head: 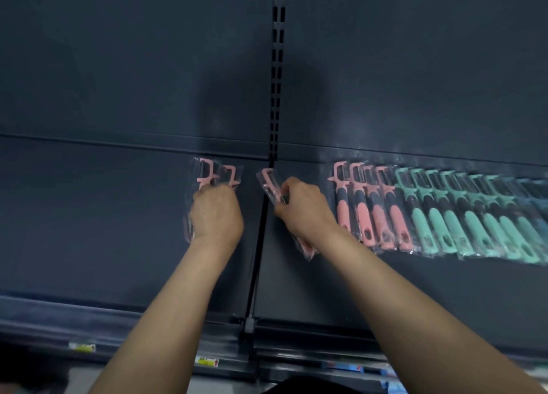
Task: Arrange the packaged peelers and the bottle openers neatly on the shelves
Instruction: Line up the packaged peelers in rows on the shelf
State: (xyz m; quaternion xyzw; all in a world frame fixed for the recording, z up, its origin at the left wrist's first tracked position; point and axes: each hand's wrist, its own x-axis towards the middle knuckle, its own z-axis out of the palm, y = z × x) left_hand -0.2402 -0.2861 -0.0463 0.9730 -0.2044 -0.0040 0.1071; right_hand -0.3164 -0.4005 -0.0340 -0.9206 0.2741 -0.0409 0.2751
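The shelf (89, 230) and the back panel (118, 52) are plain dark slate blue-grey. The upright (278, 67) at mid-frame is black, patterned with paired slots. Just left of centre, the two wrapped peelers (207, 171) are pale pink in clear glossy film. The single wrapped peeler (268, 180) beside them is the same pink. At right, the row runs from pink peelers (367, 210) with dark grey necks to mint-green peelers (462, 215), then blue peelers (536, 198). Along the bottom, the left label (82, 347) is yellow and white, the middle label (207, 361) has a red arrow, and the tags (344, 367) are bright blue.
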